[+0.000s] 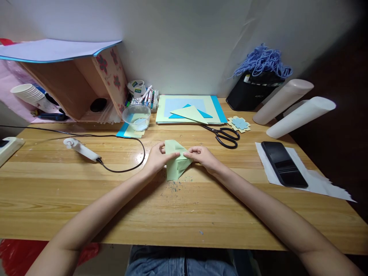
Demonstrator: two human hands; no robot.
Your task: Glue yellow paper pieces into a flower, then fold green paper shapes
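Observation:
A creased sheet of light green paper, partly folded, is held just above the middle of the table. My left hand pinches its left side, thumb on top and fingers behind. At the right corner, my right hand pinches the same paper, its thumb close to the left thumb. Behind the paper, black-handled scissors lie with their blades under a folded pale triangle of paper. A stacked paper flower in yellow and blue rests to the right of them.
A glue gun with a black cable lies at left, near a clear plastic bowl. Coloured paper sheets are stacked by the wall. At right are a phone and two white rolls. An open box stands back left.

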